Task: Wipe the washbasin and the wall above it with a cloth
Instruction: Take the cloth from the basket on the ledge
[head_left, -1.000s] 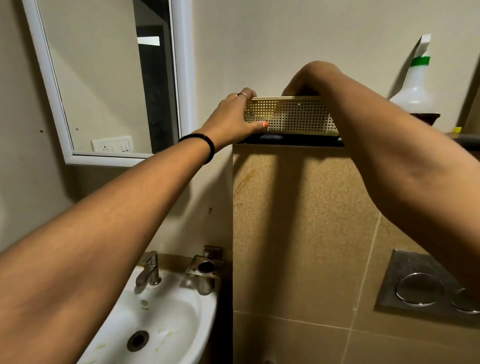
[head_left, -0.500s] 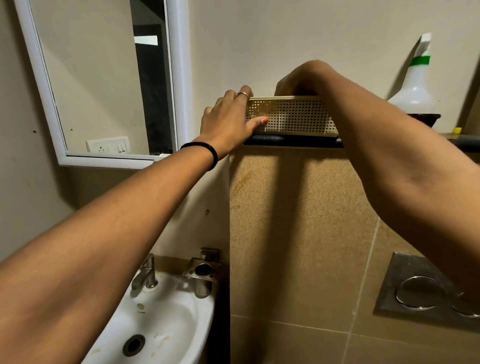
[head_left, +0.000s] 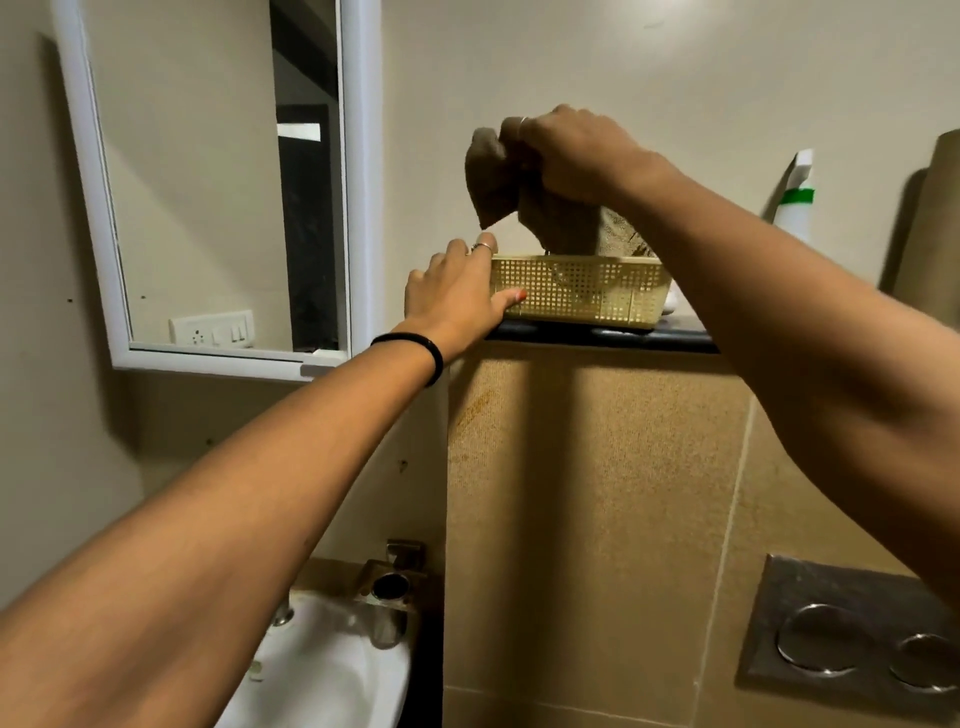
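My right hand (head_left: 576, 153) grips a brown cloth (head_left: 491, 179) and holds it above a perforated yellow basket (head_left: 576, 293); the cloth's lower part still hangs into the basket. My left hand (head_left: 454, 296) holds the basket's left end, thumb on its front and fingers over the rim. The basket stands on a dark ledge (head_left: 602, 335). The white washbasin (head_left: 322, 675) is at the bottom left, partly hidden by my left forearm. The beige wall (head_left: 171, 441) rises above it.
A white-framed mirror (head_left: 218, 182) hangs on the wall above the basin. A metal holder (head_left: 389, 590) is fixed beside the basin. A white spray bottle with a green band (head_left: 795, 202) stands on the ledge to the right. A steel flush plate (head_left: 852, 644) sits low right on the tiled wall.
My right hand has risen out of the basket, pulling the brown cloth up with it. My left hand stays on the basket's left end. The view has tilted slightly upward.
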